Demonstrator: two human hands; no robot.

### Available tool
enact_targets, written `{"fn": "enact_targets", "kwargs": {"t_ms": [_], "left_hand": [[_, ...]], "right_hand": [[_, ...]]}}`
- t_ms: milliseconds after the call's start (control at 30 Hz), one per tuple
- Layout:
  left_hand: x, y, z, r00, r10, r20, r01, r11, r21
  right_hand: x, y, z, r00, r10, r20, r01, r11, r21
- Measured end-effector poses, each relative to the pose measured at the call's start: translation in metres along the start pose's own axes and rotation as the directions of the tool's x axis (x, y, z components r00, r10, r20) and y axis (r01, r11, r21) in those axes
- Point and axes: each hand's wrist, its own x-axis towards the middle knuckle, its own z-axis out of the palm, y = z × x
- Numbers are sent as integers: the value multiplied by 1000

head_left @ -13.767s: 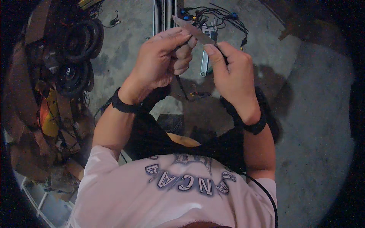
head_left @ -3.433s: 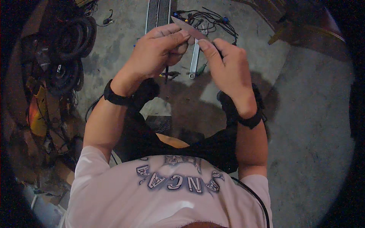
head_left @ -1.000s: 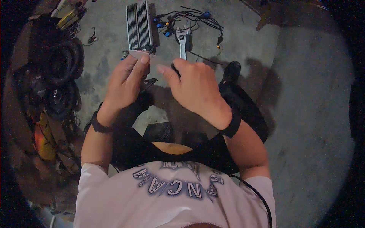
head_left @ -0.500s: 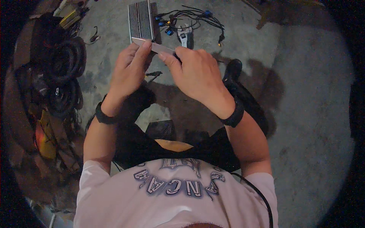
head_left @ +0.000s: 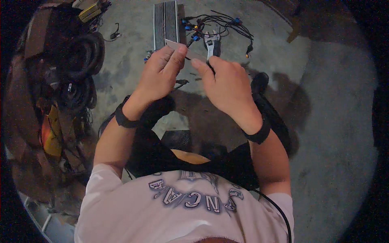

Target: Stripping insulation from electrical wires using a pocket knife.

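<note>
A thin, flat, light-grey strip [head_left: 195, 54] spans the space between my two hands, above the floor. My left hand [head_left: 160, 77] is closed on its left part, thumb on top, and a pointed end sticks out past the fingers. My right hand [head_left: 231, 87] pinches the other end between thumb and bent forefinger. Something dark shows under that forefinger; what it is I cannot make out. Just beyond the right hand, an adjustable wrench [head_left: 211, 42] lies on the floor. Farther off, beyond the left hand, lies a silver finned metal box [head_left: 166, 24].
Black cables [head_left: 219, 20] with blue and yellow connectors lie right of the box. Coiled black hose [head_left: 83, 56] and a yellow-orange piece [head_left: 52, 133] are heaped at the left. A small cable piece [head_left: 115, 34] lies near the hose. My legs and a dark shoe [head_left: 259, 83] frame the floor between.
The whole view has shifted, so floor items appear farther right and slightly lower. My hands, still on the strip, have moved slightly right, the left closer to the right.
</note>
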Motion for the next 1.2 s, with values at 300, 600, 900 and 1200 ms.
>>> {"fn": "enact_targets", "kwargs": {"t_ms": [300, 600, 900, 1200], "left_hand": [[-18, 3, -13, 990, 69, 123, -78, 995, 66], [-25, -2, -15, 974, 192, 116, -202, 976, 81], [-14, 10, -16, 974, 191, 125, -202, 976, 80], [-15, 10, -18, 940, 306, 153, -329, 930, 165]], "right_hand": [[-20, -7, 7, 999, -24, -31, 25, 1000, 17], [-29, -10, 6, 998, -28, -51, 31, 998, 45], [-17, -12, -10, 1000, -27, 3, 27, 999, 19], [-19, -14, -12, 999, -42, -21, 42, 999, 5]]}}
